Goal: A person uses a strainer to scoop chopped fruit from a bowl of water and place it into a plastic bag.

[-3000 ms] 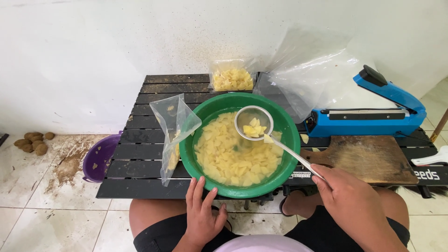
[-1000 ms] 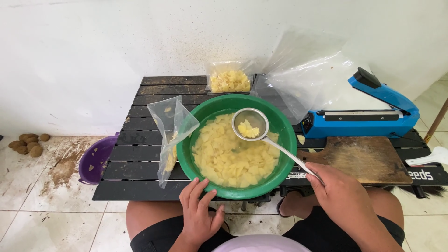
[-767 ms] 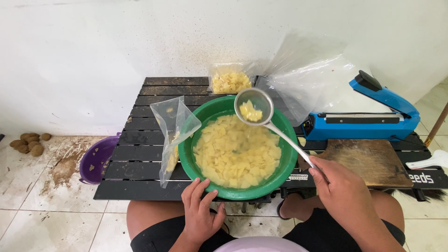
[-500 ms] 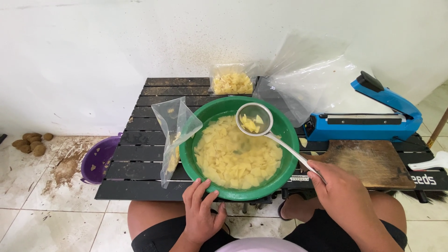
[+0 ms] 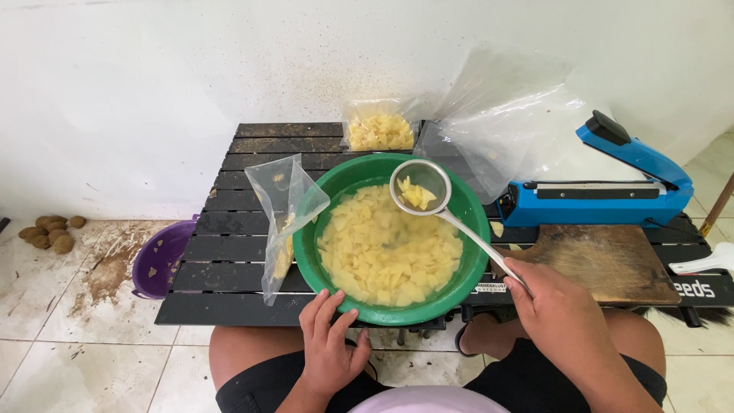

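A: Back of the black slatted table (image 5: pixel 229 264), a sealed clear bag of yellow pieces (image 5: pixel 378 128) is seen against the white wall (image 5: pixel 191 69).

B: And right beside it, loose clear plastic bags (image 5: pixel 512 122) are piled up, crumpled, partly over the blue heat sealer (image 5: pixel 604 191).

A: Sealer's arm is raised at the far end. In front of it a worn wooden board (image 5: pixel 608 260) is laid flat, w/ a white plastic piece (image 5: pixel 707 262) poking in at the right edge.

B: Left side, floor level: a purple bowl (image 5: pixel 157 260) is set just beside the table, few scraps inside.

A: Further left, small brown tubers (image 5: pixel 52 232) are heaped by the wall; dirt is smeared over the tiles (image 5: pixel 99 275).
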